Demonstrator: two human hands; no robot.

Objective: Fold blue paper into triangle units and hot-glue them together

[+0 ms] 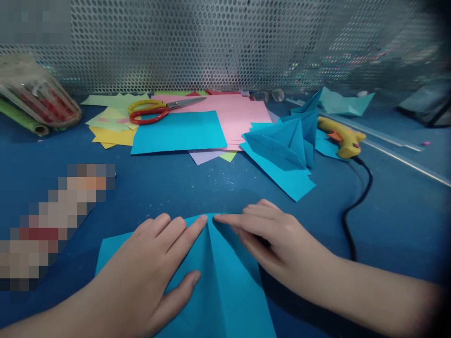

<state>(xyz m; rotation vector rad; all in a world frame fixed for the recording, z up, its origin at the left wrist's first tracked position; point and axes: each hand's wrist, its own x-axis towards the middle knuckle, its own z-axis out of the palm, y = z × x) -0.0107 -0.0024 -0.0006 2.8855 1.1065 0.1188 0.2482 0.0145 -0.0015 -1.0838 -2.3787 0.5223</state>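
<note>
A blue sheet of paper [225, 281] lies on the blue table [176, 188] right in front of me, folded to a point at its far end with a crease down the middle. My left hand [158, 258] lies flat on the left flap, fingers stretched out, index fingertip at the point. My right hand [268, 234] presses the right flap, fingers extended and together, index fingertip meeting the left one at the tip.
Behind lie a flat blue sheet [178, 132], pink paper [239, 115], yellow and green sheets [112, 124] and red-and-yellow scissors [155, 111]. Folded blue paper shapes [285, 150] sit to the right beside a yellow glue gun [343, 138] with a black cord [352, 211]. A perforated metal wall [225, 42] closes the back.
</note>
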